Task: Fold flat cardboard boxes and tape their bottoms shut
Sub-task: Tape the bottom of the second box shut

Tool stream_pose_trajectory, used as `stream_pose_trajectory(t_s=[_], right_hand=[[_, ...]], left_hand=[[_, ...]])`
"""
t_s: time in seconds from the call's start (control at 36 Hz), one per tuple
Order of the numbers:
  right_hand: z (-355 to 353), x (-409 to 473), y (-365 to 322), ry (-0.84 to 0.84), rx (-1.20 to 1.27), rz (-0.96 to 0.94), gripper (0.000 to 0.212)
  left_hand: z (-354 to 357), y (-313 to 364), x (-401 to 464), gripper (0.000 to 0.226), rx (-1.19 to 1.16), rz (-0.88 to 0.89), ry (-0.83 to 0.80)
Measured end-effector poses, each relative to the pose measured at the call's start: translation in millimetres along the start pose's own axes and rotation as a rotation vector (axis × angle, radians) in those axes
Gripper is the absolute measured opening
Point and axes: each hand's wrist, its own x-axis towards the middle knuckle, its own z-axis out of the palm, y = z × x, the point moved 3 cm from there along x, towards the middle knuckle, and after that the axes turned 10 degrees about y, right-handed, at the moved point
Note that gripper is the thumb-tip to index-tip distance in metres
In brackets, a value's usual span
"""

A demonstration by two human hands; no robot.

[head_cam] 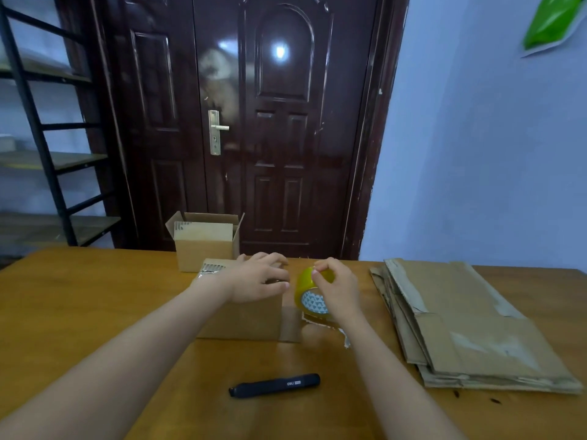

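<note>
While the far box stands with its top flaps up, its inside hidden, the near box lies closed-side up under the left hand, whose relaxed fingers press its top. The right hand pinches the yellow tape roll, just beside the near box. 1 stack of flat cardboard lies right on the table.

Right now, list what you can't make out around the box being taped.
Head view only:
- Top of the near box: covered by the left hand.
- Tape roll: its loose end is hidden by the right hand.
- Far box: its inside faces away.
- Pen: its print is too small.
</note>
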Motion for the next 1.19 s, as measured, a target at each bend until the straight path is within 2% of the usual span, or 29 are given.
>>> stream_pose_trajectory(t_s=[0.19,0.33,0.53,0.67,0.78,0.92,1.0,1.11,1.19], right_hand=[[2.1,2.5,6.9,-0.026,0.106,0.125,0.008],[-0.4,1.5,-0.1,-0.017,0.093,0.132,0.019],[4.4,-9.6,0.1,0.073,0.16,0.179,0.023],[-7.5,-18.2,-8.7,0.116,0.209,0.129,0.013],[-20.6,-32.2,-13.4,0.125,0.244,0.064,0.015],[-30.8,-69.1,-10.3,0.051,0.21,-0.038,0.008],[-30.2,-94.1,-10.9,-0.008,0.133,-0.145,0.013],[-24.6,-119.3,-5.1,-0.118,0.034,-0.284,0.007],[-24.0,-126.0,-6.1,-0.152,-0.008,-0.325,0.005]], left_hand=[[3.3,9.0,3.9,0.026,-0.003,-0.017,-0.002],[3.1,8.6,4.4,0.028,-0.007,-0.016,0.036],[4.0,8.9,2.7,0.034,0.006,-0.027,0.046],[3.0,9.1,2.0,0.033,0.004,-0.03,0.051],[3.6,6.7,1.5,0.028,0.007,-0.021,0.072],[4.3,6.4,0.7,0.026,-0.013,-0.015,0.079],[3.1,6.6,1.0,0.023,-0.016,-0.018,0.084],[1.8,8.1,-0.1,0.016,-0.016,-0.014,0.076],[1.3,8.3,-1.4,0.021,0.001,-0.017,0.079]])
